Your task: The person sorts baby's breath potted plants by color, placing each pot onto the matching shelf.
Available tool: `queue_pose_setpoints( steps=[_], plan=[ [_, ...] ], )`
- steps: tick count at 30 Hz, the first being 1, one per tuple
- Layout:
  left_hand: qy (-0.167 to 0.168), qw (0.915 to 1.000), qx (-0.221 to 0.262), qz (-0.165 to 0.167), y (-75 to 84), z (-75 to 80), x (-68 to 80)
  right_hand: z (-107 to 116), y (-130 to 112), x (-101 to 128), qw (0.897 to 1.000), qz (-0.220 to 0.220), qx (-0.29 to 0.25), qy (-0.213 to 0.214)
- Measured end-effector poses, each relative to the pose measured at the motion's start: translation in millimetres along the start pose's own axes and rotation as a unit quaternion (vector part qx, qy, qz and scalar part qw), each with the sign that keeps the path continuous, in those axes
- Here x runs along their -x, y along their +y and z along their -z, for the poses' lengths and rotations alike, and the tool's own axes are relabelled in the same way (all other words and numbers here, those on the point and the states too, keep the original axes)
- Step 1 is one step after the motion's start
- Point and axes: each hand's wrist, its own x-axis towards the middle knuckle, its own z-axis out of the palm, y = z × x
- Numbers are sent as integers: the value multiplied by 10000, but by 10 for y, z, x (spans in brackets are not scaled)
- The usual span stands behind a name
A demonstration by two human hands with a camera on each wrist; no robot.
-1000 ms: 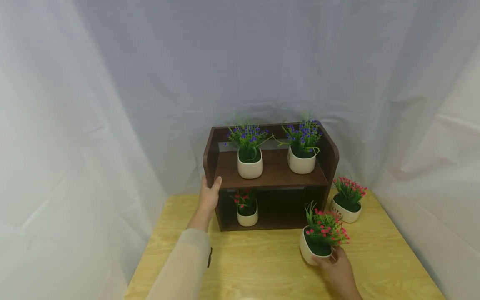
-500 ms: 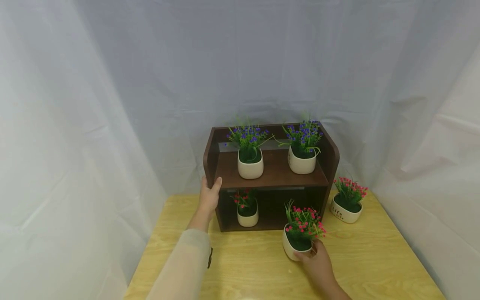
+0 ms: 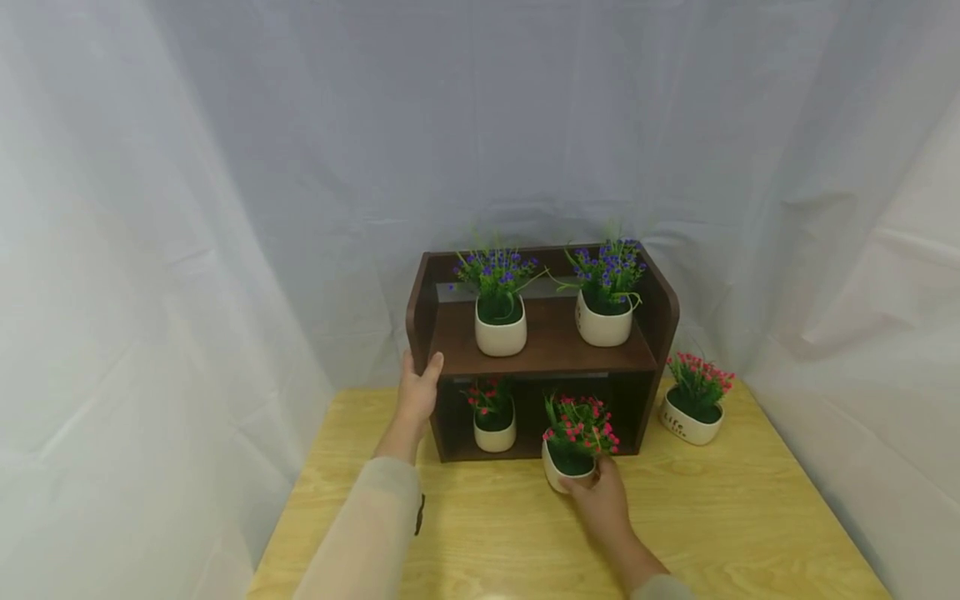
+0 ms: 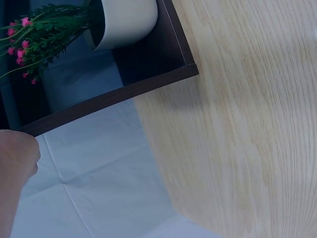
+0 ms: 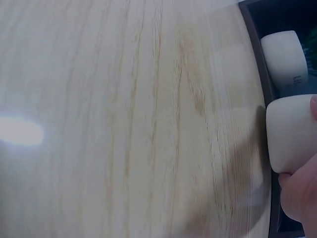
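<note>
My left hand (image 3: pixel 417 393) grips the left side panel of a dark brown two-tier shelf (image 3: pixel 543 358), thumb on the near face, the other fingers partly hidden behind. My right hand (image 3: pixel 600 498) pinches the rim of a white flowerpot (image 3: pixel 555 477) with pink flowers (image 3: pixel 583 427), tilted slightly, at the front of the lower tier. In the right wrist view, this flowerpot (image 5: pixel 292 134) overlaps the shelf's front edge, and a shadow lies on the table beside it. Left of it, a flowerpot with red flowers (image 3: pixel 494 435) stands inside the lower tier.
Two flowerpots with purple flowers stand on the upper tier, one left (image 3: pixel 501 337) and one right (image 3: pixel 604 327). A further pink-flowered pot marked "Life" (image 3: pixel 692 425) stands on the wooden table (image 3: pixel 495 533), right of the shelf. White sheeting (image 3: pixel 480 125) hangs behind and at both sides.
My right hand has carried the pink-flowered pot leftward and away from me, from the table's right part to the shelf's lower front. My left hand stays on the side panel.
</note>
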Motion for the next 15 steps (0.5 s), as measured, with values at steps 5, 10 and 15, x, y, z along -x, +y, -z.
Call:
queue_pose_setpoints(
  steps=[5,10,15],
  plan=[
    [-2,9999,102,-80,15,-7,9,-73,-30,-81,9986,309,409,87],
    [-5,9999,114,-99,-1,-10,0,-131,-85,-146,9967,546,562,220],
    [-10,9999,94,-78,-2,-18,-4,-151,-118,-209,9953,560,791,54]
  ],
)
